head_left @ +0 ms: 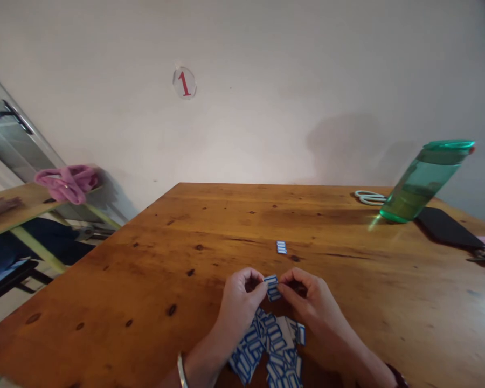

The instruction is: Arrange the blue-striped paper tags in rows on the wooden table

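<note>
Between my two hands is a small card with blue and white stripes (272, 288). My left hand (242, 296) pinches its left edge between thumb and forefinger. On the right edge, the thumb and forefinger of my right hand (313, 299) are closed in the same way. Just below, a loose pile of similar blue-and-white pieces (267, 345) lies on the table, partly covered by my wrists. Farther off, a small striped piece (282, 247) lies flat by itself. The print on the pieces is too small to read.
The wooden table (178, 226) reaches to the wall. At its right stand a green bottle (426, 183), a white coiled cable (369, 198) and a dark phone or tablet (450, 228). On a side table at left lie a pink cloth item (68, 182) and another person's hand (2, 206).
</note>
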`<action>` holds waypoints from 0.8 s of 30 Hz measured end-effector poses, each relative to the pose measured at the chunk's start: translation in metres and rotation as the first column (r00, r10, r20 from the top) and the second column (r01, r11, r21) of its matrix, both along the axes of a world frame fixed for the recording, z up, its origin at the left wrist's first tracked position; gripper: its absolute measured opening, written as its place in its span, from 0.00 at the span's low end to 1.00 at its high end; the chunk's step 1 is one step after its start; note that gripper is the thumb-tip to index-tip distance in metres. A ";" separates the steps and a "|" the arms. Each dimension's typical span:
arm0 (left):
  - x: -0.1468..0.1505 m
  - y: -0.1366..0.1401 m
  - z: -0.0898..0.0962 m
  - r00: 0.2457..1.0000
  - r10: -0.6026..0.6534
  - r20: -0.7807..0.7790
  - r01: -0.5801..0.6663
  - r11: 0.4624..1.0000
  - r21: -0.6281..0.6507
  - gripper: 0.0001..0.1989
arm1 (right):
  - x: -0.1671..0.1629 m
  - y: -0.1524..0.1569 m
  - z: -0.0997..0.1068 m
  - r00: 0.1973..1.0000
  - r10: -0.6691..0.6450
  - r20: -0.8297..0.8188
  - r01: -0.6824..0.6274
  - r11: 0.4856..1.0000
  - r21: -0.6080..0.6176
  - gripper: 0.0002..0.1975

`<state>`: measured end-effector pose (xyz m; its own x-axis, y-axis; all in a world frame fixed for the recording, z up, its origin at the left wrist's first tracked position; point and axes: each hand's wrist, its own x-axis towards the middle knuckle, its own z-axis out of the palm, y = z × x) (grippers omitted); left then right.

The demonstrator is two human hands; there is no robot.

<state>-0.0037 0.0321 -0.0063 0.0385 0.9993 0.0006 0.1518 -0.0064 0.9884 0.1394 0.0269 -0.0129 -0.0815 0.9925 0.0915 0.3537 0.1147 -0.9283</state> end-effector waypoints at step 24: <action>-0.008 0.008 -0.007 0.988 0.088 -0.128 -0.058 0.974 0.219 0.05 | 0.069 0.074 0.008 0.946 -0.322 0.025 0.304 0.860 -0.409 0.13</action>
